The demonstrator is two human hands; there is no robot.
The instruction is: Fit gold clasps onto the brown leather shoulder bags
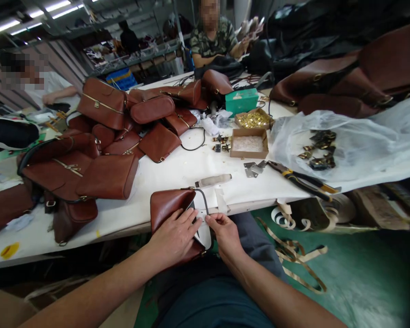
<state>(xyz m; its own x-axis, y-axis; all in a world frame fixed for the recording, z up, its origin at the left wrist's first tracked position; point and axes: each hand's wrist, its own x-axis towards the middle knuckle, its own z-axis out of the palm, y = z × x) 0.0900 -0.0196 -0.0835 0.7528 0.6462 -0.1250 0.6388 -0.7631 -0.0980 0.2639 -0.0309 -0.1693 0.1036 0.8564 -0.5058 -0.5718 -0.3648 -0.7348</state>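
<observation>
A brown leather bag (171, 205) rests at the table's front edge and over my lap, its pale, dark-edged panel (204, 239) facing right. My left hand (174, 234) lies across the bag and grips it, fingertips bent over the pale panel. At the panel's right edge, the thumb and fingers of my right hand (225, 232) are pinched together. Whatever sits in that pinch is too small or hidden to make out. Just beyond the bag lies a tool with a wrapped handle (214, 181).
Brown leather bags (105, 177) pile up on the left of the white table. To the right are pliers (300, 180), thin metal plates (254, 168), a cardboard box (248, 145), gold-coloured small parts (253, 120) and a plastic bag (358, 136). Two people sit across the table.
</observation>
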